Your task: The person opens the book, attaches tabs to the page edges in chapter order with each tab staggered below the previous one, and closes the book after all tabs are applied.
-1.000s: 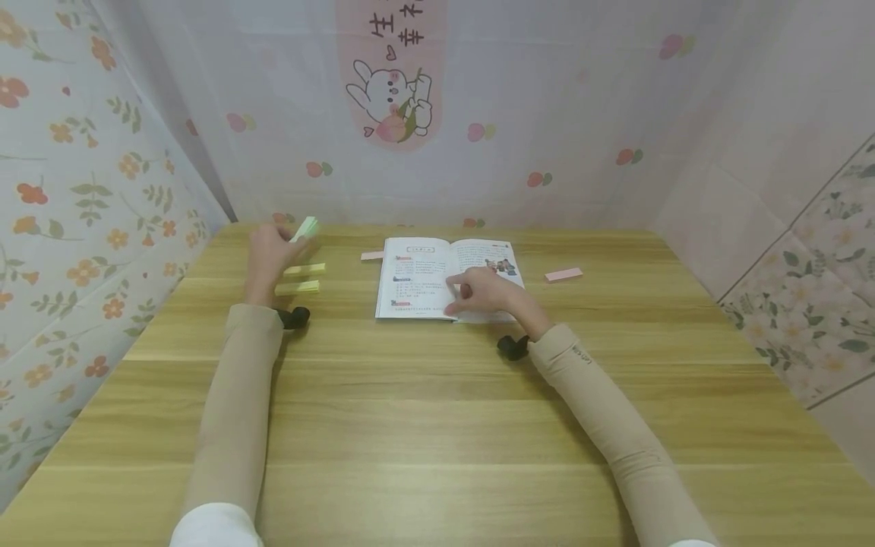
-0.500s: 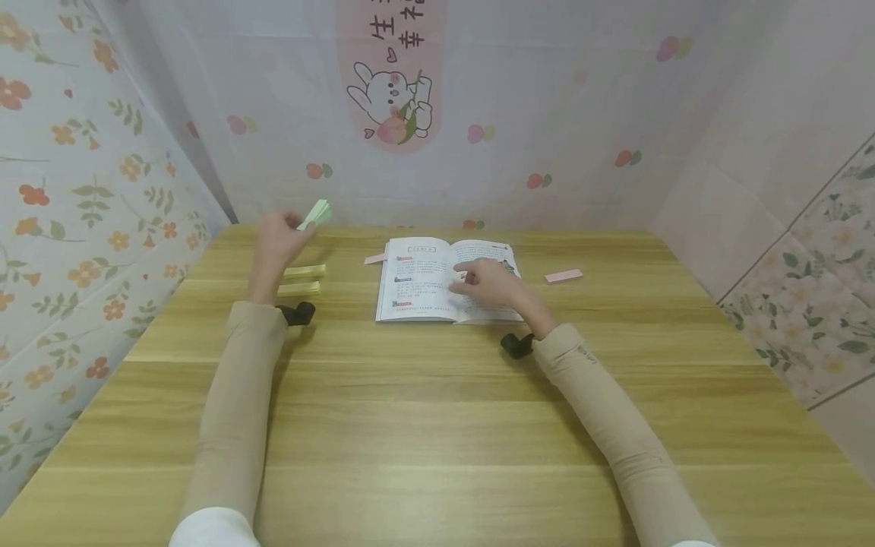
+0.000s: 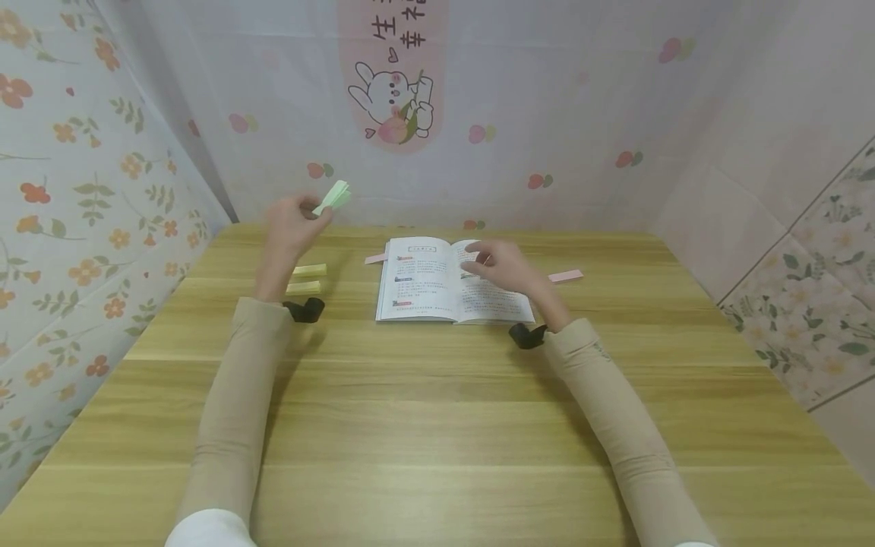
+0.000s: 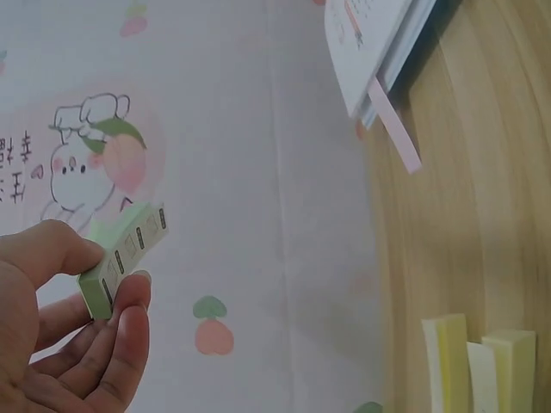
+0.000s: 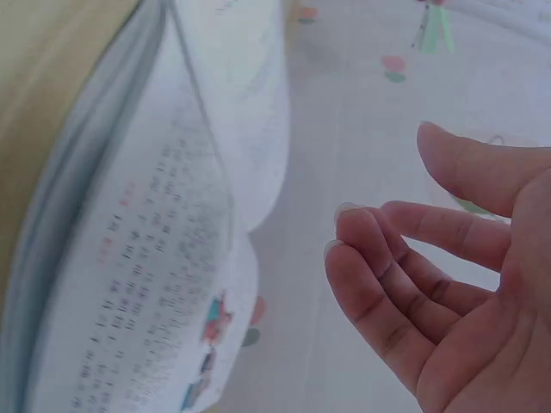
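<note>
My left hand (image 3: 292, 226) pinches a green sticky-note pad (image 3: 333, 196) between thumb and fingers, raised above the table's back left. In the left wrist view the pad (image 4: 127, 249) shows a printed backing, its strips fanned a little. An open book (image 3: 420, 281) lies flat at the table's back middle. Over its right page hovers my right hand (image 3: 509, 267), fingers loosely bent and thumb apart. The right wrist view shows nothing between those fingers, with the book (image 5: 155, 241) beside the hand. A pink strip (image 3: 375, 259) sticks out from the book's left edge.
Two yellow sticky-note pads (image 3: 304, 288) lie near my left wrist. Right of the book is another pink strip (image 3: 566, 276), partly behind my right forearm. A printed curtain (image 3: 273, 91) hangs behind the wooden table (image 3: 410, 425). Black camera mounts (image 3: 526, 336) sit at both wrists.
My left hand has lifted the green sticky-note pad up and to the right. My right hand has risen off the book's middle and shifted right and back.
</note>
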The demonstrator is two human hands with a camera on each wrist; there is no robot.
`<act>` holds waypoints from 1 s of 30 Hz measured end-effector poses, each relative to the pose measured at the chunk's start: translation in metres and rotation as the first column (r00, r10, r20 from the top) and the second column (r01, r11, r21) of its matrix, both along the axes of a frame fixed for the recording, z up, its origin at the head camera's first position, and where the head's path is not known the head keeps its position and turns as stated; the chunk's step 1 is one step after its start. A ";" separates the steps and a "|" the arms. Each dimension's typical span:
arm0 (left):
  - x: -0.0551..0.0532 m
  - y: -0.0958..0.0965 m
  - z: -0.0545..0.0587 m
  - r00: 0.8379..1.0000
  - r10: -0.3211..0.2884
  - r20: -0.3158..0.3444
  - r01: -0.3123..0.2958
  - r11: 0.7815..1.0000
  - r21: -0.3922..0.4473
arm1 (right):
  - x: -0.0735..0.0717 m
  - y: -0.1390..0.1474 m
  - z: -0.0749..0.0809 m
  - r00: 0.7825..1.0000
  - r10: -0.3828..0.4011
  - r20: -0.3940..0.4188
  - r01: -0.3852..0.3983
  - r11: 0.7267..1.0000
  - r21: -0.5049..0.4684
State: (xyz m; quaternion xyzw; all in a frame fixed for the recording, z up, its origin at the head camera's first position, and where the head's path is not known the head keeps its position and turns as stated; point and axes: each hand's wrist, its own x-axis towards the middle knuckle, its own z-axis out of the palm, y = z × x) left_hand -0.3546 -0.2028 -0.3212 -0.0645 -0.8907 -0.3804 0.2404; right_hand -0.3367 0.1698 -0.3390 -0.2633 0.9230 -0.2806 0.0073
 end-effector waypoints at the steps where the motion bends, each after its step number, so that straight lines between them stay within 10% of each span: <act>1: 0.001 0.002 0.001 1.000 -0.004 -0.008 0.004 1.000 -0.002 | 0.000 0.001 0.002 1.000 0.002 -0.003 -0.002 1.000 -0.011; 23: 0.015 0.045 0.015 0.971 -0.220 -0.098 0.219 0.976 -0.018 | 0.016 0.014 0.037 0.996 -0.044 -0.075 0.038 0.996 -0.076; 30: 0.021 0.058 0.020 0.933 -0.319 -0.169 0.306 0.947 -0.099 | 0.026 0.015 0.049 0.990 -0.041 -0.134 0.027 0.995 -0.099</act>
